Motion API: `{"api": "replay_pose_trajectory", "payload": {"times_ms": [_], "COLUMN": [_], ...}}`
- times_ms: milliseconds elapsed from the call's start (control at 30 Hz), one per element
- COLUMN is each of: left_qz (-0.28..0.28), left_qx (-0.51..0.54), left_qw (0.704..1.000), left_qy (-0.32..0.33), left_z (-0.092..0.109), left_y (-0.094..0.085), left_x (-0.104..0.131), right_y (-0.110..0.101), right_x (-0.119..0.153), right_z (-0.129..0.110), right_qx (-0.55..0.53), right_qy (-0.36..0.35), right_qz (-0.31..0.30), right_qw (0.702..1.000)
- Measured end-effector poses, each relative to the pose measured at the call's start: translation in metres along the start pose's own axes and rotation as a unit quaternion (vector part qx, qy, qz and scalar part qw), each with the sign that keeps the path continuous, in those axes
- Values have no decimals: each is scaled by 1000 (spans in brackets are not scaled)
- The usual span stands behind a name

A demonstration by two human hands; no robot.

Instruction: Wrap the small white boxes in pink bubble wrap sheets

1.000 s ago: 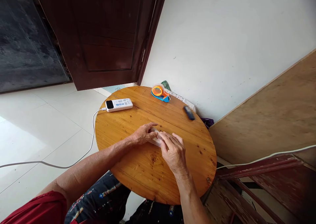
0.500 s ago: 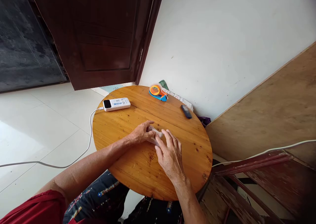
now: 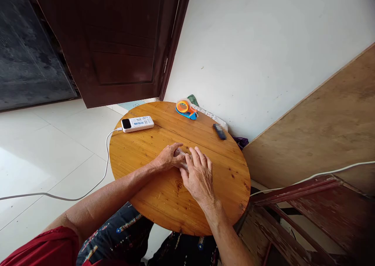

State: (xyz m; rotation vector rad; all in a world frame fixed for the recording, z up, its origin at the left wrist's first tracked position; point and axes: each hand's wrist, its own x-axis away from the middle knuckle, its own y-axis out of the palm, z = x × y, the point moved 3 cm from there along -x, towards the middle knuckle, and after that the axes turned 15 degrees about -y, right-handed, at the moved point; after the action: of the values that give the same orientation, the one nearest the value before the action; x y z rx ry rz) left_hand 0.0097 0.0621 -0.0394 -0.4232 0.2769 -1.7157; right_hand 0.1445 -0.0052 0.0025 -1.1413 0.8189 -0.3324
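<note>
Round wooden tabletop [image 3: 152, 149] in the middle of the frame, seen from above. Both hands resting together near its centre. Left hand [image 3: 169, 157] lying palm down, fingers curled over a small pale, partly clear thing [image 3: 184, 161] that looks like a wrapped packet; what it is exactly, not possible to tell. Right hand [image 3: 198, 175] just to the right and lower, flat, fingers stretched out and laid on top of the same small thing, touching the left fingers. Neither hand closed into a fist; both pressing down on the packet rather than lifting it, packet flat on the wood and mostly hidden below the fingers.

Toward the upper left edge of the tabletop, a white power bank [image 3: 137, 124] with a dark end, joined to a white cable [image 3: 102, 172] hanging down over the rim and running across the pale tiled floor [image 3: 52, 149] to the left edge of the frame. At the far edge, near the white wall [image 3: 263, 43], an orange and blue tape dispenser [image 3: 185, 108]. Right of it, a small dark blurred object [image 3: 219, 131], well apart from the hands. Dark wooden door [image 3: 117, 43] in the upper left. Plywood board [image 3: 322, 125] leaning at the right. Red sleeve [image 3: 43, 248] in the lower left corner.
</note>
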Motion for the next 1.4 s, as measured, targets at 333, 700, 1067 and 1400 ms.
{"api": "replay_pose_trajectory", "payload": {"times_ms": [333, 700, 1067, 1400], "left_qz": [15, -22, 94, 107], "left_qx": [-9, 223, 126, -82], "left_qw": [1000, 970, 986, 989], "left_qy": [-13, -97, -53, 68], "left_z": [0, -10, -7, 8], "left_y": [-1, -5, -13, -10], "left_x": [-2, -10, 1, 23], "right_y": [-2, 1, 25, 57], "right_x": [15, 37, 24, -21], "right_z": [5, 31, 69, 93], "right_qx": [-78, -192, -290, -385], "right_qy": [34, 147, 246, 279], "right_qz": [83, 235, 194, 85], "right_qw": [993, 941, 904, 875]}}
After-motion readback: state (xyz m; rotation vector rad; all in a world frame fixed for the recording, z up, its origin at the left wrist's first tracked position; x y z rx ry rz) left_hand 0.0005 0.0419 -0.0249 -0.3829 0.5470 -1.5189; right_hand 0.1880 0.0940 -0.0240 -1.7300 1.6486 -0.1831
